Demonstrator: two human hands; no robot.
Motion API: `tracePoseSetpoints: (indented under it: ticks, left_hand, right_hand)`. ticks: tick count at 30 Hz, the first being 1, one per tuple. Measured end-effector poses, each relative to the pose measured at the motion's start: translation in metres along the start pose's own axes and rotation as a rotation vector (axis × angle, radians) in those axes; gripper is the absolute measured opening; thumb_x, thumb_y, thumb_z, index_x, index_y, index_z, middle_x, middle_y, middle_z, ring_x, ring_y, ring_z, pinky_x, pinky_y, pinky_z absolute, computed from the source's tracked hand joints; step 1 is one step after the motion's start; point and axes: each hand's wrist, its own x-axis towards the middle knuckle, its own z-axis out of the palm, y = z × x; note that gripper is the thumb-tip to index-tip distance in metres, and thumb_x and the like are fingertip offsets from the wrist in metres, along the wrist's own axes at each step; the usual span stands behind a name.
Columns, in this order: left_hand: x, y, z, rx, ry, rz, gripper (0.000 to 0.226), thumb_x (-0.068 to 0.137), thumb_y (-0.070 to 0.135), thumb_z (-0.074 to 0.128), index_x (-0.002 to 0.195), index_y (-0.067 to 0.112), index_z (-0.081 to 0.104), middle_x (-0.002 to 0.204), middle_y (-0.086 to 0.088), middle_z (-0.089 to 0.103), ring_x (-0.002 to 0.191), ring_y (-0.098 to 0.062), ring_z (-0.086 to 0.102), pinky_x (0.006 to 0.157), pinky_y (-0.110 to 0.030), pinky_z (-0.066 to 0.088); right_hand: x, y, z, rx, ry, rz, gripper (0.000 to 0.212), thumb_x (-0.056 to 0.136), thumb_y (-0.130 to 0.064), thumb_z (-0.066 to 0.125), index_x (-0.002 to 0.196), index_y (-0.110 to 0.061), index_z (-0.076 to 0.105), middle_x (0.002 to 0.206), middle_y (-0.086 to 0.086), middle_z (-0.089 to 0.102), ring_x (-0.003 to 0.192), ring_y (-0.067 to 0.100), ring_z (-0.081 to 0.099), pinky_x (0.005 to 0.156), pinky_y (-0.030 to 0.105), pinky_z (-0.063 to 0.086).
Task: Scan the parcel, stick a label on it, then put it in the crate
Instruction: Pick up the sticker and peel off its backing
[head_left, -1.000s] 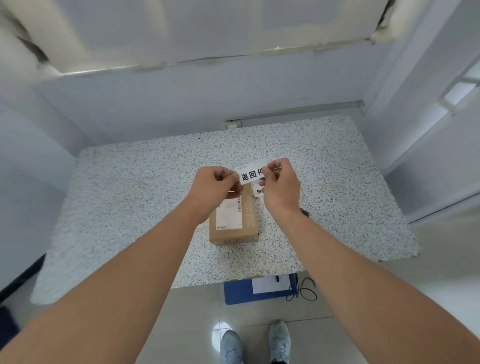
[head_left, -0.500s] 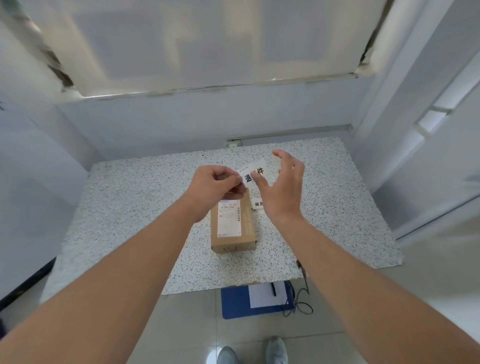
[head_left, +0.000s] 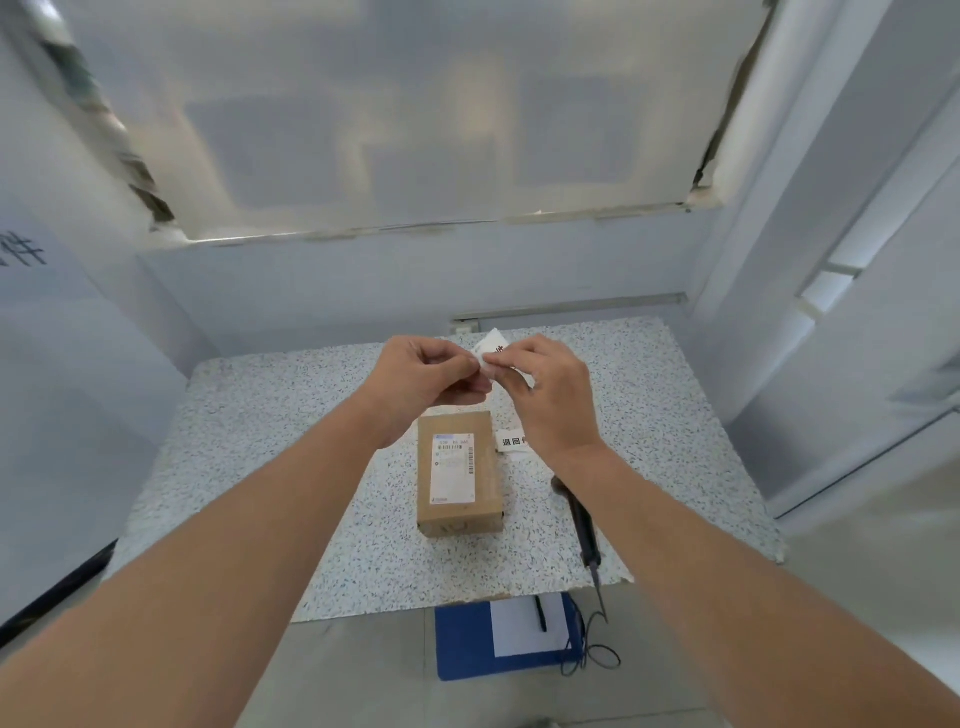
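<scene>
A brown cardboard parcel (head_left: 459, 473) with a white shipping slip on top lies in the middle of the speckled table (head_left: 270, 441). Above its far end, my left hand (head_left: 428, 376) and my right hand (head_left: 550, 395) both pinch a small white label (head_left: 491, 349) with black characters, held in the air between them. More white labels (head_left: 511, 442) lie on the table to the right of the parcel, partly hidden by my right wrist. A black handheld scanner (head_left: 582, 525) rests on the table to the right of the parcel, its cable hanging over the front edge.
A blue clipboard (head_left: 467, 644) with white paper and a pen lies on the floor below the table's front edge. Walls close in behind and on both sides of the table. No crate is visible.
My right hand, open half a second ago, has closed back onto the label. The view has tilted upward, so the scanner now shows beside the parcel.
</scene>
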Motion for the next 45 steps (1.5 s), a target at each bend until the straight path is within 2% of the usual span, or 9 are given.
tracePoseSetpoints:
  ticks: [5, 11, 16, 21, 26, 33, 45]
  left_hand:
    - [0.0, 0.013, 0.002, -0.007, -0.037, 0.02, 0.013, 0.094, 0.002, 0.07, 0.097, -0.008, 0.077, 0.095, -0.029, 0.076, 0.09, -0.037, 0.077, 0.084, -0.04, 0.063]
    - [-0.003, 0.022, 0.005, 0.004, -0.085, 0.054, 0.016, 0.096, 0.01, 0.07, 0.098, -0.002, 0.08, 0.099, -0.026, 0.077, 0.097, -0.038, 0.076, 0.087, -0.04, 0.062]
    - [-0.001, 0.026, 0.008, 0.013, -0.083, 0.077, 0.012, 0.094, 0.006, 0.071, 0.098, -0.001, 0.08, 0.099, -0.026, 0.077, 0.097, -0.039, 0.076, 0.087, -0.041, 0.062]
    - [0.0, 0.029, 0.012, 0.022, -0.054, 0.081, 0.01, 0.094, 0.003, 0.071, 0.096, -0.002, 0.079, 0.096, -0.026, 0.077, 0.095, -0.039, 0.076, 0.086, -0.04, 0.062]
    - [0.001, 0.03, 0.017, 0.033, -0.052, 0.091, 0.011, 0.093, 0.002, 0.071, 0.097, -0.006, 0.078, 0.098, -0.028, 0.077, 0.096, -0.039, 0.076, 0.087, -0.04, 0.062]
    - [0.002, 0.032, 0.023, 0.037, -0.039, 0.084, 0.01, 0.091, 0.001, 0.072, 0.095, -0.008, 0.077, 0.097, -0.028, 0.076, 0.096, -0.04, 0.075, 0.088, -0.042, 0.062]
    - [0.003, 0.033, 0.027, 0.17, -0.092, 0.073, 0.011, 0.094, 0.001, 0.07, 0.099, -0.006, 0.076, 0.096, -0.023, 0.078, 0.094, -0.037, 0.076, 0.087, -0.039, 0.062]
  right_hand:
    - [0.008, -0.002, -0.009, 0.087, -0.031, -0.001, 0.014, 0.091, -0.011, 0.08, 0.104, -0.008, 0.083, 0.093, 0.005, 0.077, 0.086, 0.02, 0.071, 0.078, 0.039, 0.059]
    - [0.013, -0.004, -0.019, 0.099, -0.048, -0.028, 0.016, 0.093, -0.015, 0.077, 0.108, -0.009, 0.082, 0.095, 0.004, 0.077, 0.087, 0.015, 0.07, 0.078, 0.027, 0.057]
    - [0.018, -0.003, -0.025, 0.107, -0.054, -0.039, 0.017, 0.094, -0.016, 0.076, 0.109, -0.009, 0.082, 0.095, 0.003, 0.077, 0.085, 0.014, 0.07, 0.077, 0.024, 0.056]
    - [0.02, -0.001, -0.029, 0.107, -0.059, -0.066, 0.018, 0.094, -0.014, 0.076, 0.11, -0.008, 0.082, 0.093, 0.003, 0.076, 0.082, 0.013, 0.069, 0.074, 0.015, 0.053]
    - [0.021, 0.002, -0.032, 0.103, -0.058, -0.082, 0.018, 0.094, -0.012, 0.077, 0.111, -0.007, 0.081, 0.094, 0.004, 0.076, 0.083, 0.015, 0.07, 0.075, 0.019, 0.054]
    - [0.021, 0.004, -0.039, 0.085, -0.071, -0.098, 0.019, 0.094, -0.013, 0.077, 0.111, -0.008, 0.082, 0.093, 0.004, 0.075, 0.083, 0.014, 0.069, 0.075, 0.01, 0.049]
    - [0.016, 0.008, -0.045, 0.119, -0.098, -0.067, 0.023, 0.09, -0.025, 0.081, 0.108, -0.011, 0.083, 0.096, 0.002, 0.079, 0.087, 0.014, 0.071, 0.078, 0.032, 0.059]
